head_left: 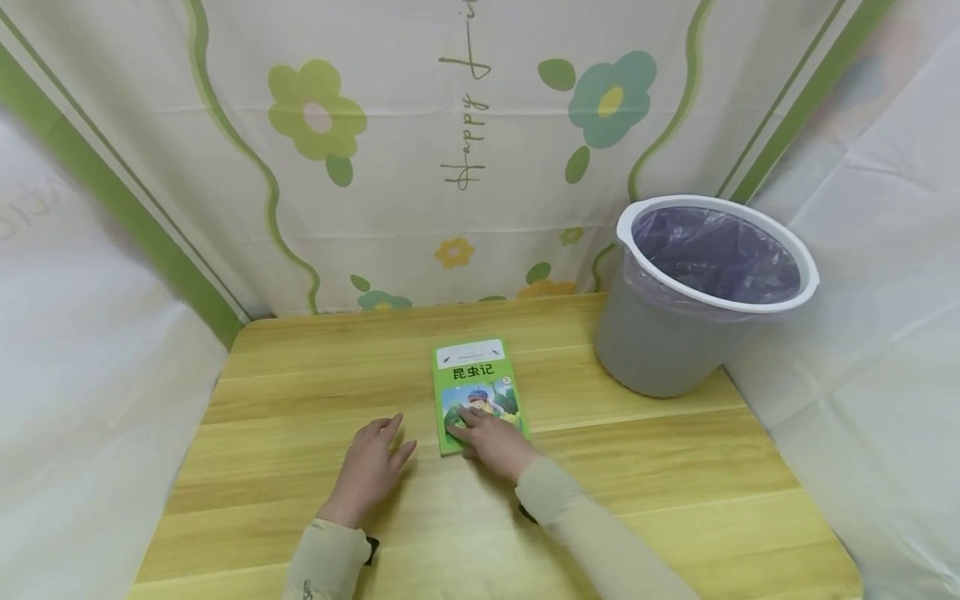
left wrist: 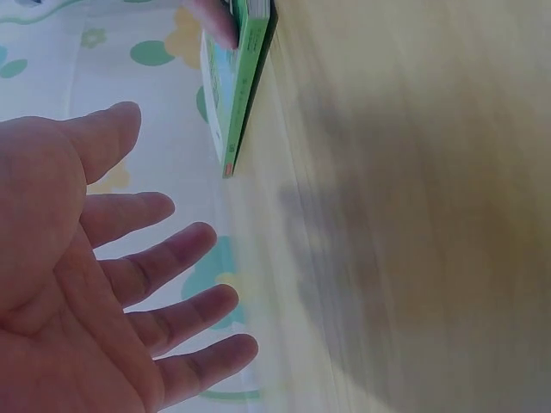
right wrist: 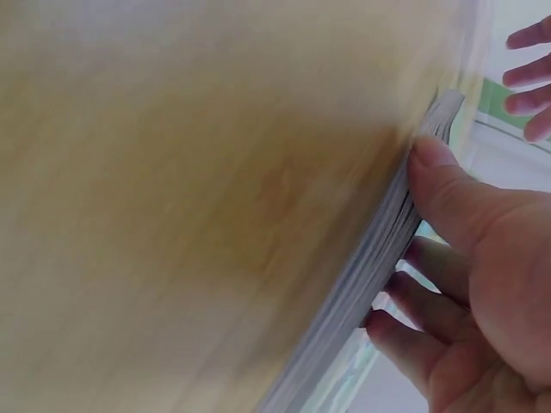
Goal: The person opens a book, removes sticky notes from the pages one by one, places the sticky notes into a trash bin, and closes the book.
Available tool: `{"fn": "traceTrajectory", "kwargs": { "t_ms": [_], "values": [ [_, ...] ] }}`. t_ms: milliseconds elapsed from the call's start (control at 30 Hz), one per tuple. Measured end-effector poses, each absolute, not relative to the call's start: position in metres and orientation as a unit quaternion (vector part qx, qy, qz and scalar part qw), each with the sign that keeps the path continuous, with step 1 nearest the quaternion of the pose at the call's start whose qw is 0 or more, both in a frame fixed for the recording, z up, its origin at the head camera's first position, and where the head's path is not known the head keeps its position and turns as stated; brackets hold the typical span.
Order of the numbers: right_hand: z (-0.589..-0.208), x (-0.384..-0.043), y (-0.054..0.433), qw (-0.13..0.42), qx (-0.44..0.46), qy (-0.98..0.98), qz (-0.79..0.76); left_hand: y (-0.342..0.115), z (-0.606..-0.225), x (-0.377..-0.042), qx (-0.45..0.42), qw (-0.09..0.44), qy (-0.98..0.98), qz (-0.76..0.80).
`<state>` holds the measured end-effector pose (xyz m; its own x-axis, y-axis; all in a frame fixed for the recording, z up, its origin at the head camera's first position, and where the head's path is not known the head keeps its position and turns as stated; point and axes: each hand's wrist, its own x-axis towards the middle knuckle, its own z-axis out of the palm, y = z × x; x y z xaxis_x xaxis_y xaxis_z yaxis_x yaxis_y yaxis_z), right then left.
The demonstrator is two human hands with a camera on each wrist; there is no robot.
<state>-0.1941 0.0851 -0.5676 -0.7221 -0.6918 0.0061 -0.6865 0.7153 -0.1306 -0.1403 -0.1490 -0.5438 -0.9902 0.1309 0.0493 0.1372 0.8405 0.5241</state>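
A green paperback book (head_left: 472, 354) with dark Chinese title characters and a cartoon cover picture lies at the middle of the table. My right hand (head_left: 497, 442) grips it at the near edge. In the right wrist view the thumb (right wrist: 439, 163) presses the page edges while the other fingers bend over the cover. Left of the book, my left hand (head_left: 369, 467) is held with its fingers spread and nothing in it. The left wrist view shows that palm (left wrist: 43, 284) bare and the book's green spine (left wrist: 245, 95) beyond it, with a dark shadow along its underside.
A grey bin (head_left: 660, 350) with a white rim and a purple liner stands at the table's back right. Behind the wooden table (head_left: 315, 375) hangs a flowered cloth (head_left: 390, 192); white cloth also hangs on both sides.
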Motion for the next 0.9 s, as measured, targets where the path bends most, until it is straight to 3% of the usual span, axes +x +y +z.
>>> {"fn": "traceTrajectory", "kwargs": {
  "t_ms": [600, 900],
  "values": [
    [-0.574, -0.207, 0.071, 0.033, -0.352, 0.932, -0.079, -0.156, -0.548, -0.156, -0.066, 0.004, -0.961, -0.268],
    [-0.557, -0.212, 0.086, 0.030, -0.336, 0.931, -0.142, -0.156, -0.549, -0.161, -0.070, 0.004, -0.963, -0.260]
  ]
}}
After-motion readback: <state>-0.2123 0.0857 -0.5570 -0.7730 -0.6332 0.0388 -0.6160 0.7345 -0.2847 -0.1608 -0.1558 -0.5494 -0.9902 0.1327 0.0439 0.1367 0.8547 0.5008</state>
